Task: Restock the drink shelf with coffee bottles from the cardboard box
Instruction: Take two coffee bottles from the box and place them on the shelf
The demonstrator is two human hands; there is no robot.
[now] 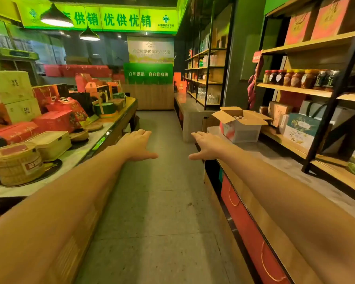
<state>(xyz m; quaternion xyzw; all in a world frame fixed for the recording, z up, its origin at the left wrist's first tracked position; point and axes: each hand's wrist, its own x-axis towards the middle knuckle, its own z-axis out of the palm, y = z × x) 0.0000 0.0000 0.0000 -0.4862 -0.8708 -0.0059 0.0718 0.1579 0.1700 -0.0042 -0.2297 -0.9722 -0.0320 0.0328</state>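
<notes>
- Currently, left grip (136,145) and right grip (205,147) are held out over the aisle (156,201), flat and wide, nothing held.
- Box (244,133) is seen open on the right surface (275,154), just beyond right grip.

A single wide-angle camera is sitting on the person's head, looking forward and slightly downward along the aisle floor (158,201) toward the green banner (148,73) at the far end. It is catching both forearms from very close, with the left hand (137,145) and right hand (207,146) lying farther out at mid-frame. The lens is bending the display table (74,154) along the left edge, and the counter (275,156) carrying the cardboard box (240,124) along the right.
</notes>
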